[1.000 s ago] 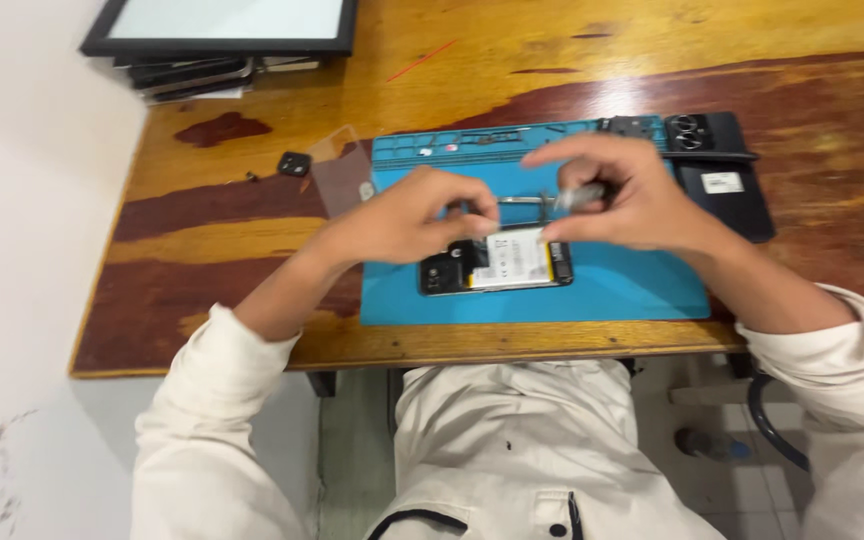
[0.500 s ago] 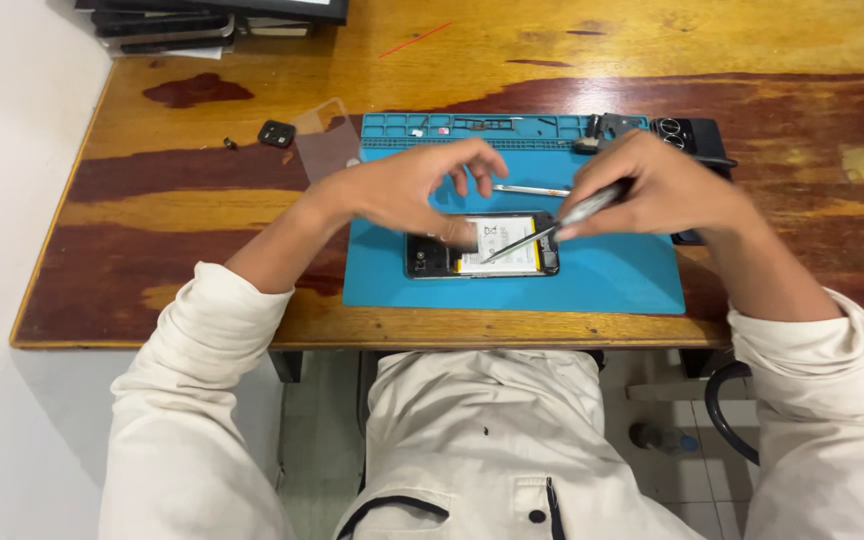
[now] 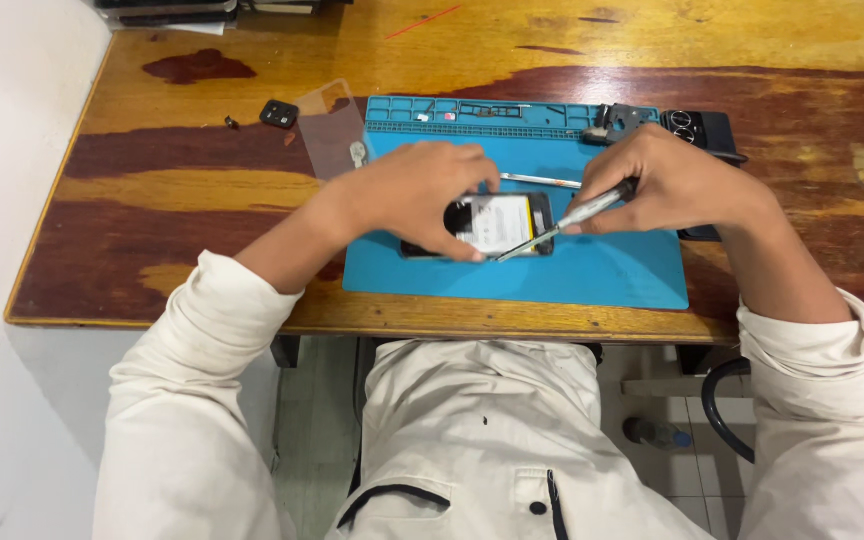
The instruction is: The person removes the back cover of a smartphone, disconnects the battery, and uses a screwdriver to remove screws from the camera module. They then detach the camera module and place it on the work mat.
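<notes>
While left hand (image 3: 422, 195) covers phone (image 3: 497, 222), tweezers (image 3: 540, 181) behind, clear sheet (image 3: 330, 128) left

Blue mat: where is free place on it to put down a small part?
The blue mat is bare at its right front, below the right hand. Its middle is crowded: the left hand holds the opened phone, and the screwdriver touches it.

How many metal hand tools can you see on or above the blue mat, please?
2. One screwdriver is held in the right hand, tip at the opened phone. One thin metal tool lies on the blue mat behind the phone. Others may be hidden under the hands.
</notes>
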Demonstrator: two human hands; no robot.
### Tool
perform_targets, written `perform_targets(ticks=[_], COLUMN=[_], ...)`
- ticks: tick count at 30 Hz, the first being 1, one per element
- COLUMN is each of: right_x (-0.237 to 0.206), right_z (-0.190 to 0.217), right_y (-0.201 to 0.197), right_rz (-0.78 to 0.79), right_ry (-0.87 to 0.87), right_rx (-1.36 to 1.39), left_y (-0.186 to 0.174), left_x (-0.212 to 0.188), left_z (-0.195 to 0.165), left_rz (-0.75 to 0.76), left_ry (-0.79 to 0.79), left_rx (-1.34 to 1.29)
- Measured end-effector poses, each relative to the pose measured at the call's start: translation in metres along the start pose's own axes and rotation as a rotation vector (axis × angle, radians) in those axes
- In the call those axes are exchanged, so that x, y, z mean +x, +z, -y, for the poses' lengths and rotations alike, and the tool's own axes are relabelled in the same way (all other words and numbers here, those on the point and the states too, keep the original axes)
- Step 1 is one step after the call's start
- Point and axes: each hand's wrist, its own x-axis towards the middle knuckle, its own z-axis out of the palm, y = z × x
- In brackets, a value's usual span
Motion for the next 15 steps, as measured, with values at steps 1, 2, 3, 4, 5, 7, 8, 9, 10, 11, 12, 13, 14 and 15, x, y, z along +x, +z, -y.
perform_targets(ticks=[1,2,3,4,5,7,8,9,10,11,12,13,14,15], right_x=[0.0,0.001,0.001,0.0,0.0,0.002,0.003,0.004,0.005,0.005,0.005,0.005,0.005,0.005], right_z=[0.002,0.003,0.005,0.007,0.009,0.014,0.017,0.019,0.021,0.022,0.024,0.025,0.025,0.025], right_y=[0.001,0.002,0.003,0.004,0.006,0.012,0.016,0.019,0.022,0.024,0.026,0.028,0.028,0.028], right_rz=[0.009,0.005,0.0,-0.004,-0.002,0.001,0.032,0.059,0.085,0.069,0.053,0.039,0.041,0.041], right_ry=[0.013,0.001,-0.01,-0.02,-0.009,0.013,0.06,0.108,0.155,0.15,0.146,0.144,0.141,0.136], right_rx=[-0.036,-0.059,-0.082,-0.105,-0.16,-0.272,-0.3,-0.329,-0.359,-0.377,-0.395,-0.414,-0.422,-0.432], left_y=[-0.001,-0.003,-0.005,-0.006,-0.008,-0.013,-0.014,-0.015,-0.017,-0.017,-0.018,-0.018,-0.018,-0.018], left_x=[-0.001,-0.001,-0.002,-0.003,-0.004,-0.005,-0.006,-0.006,-0.006,-0.006,-0.006,-0.006,-0.006,-0.006], left_z=[0.003,0.006,0.009,0.011,0.014,0.02,0.021,0.022,0.023,0.023,0.023,0.023,0.022,0.021], left_rz=[-0.001,0.0,0.002,0.004,0.04,0.112,0.121,0.129,0.138,0.135,0.132,0.129,0.134,0.138], left_ry=[-0.023,-0.041,-0.059,-0.077,-0.092,-0.121,-0.127,-0.133,-0.138,-0.149,-0.158,-0.167,-0.182,-0.199], left_rx=[-0.006,-0.029,-0.053,-0.078,-0.098,-0.136,-0.142,-0.146,-0.149,-0.13,-0.113,-0.097,-0.088,-0.076])
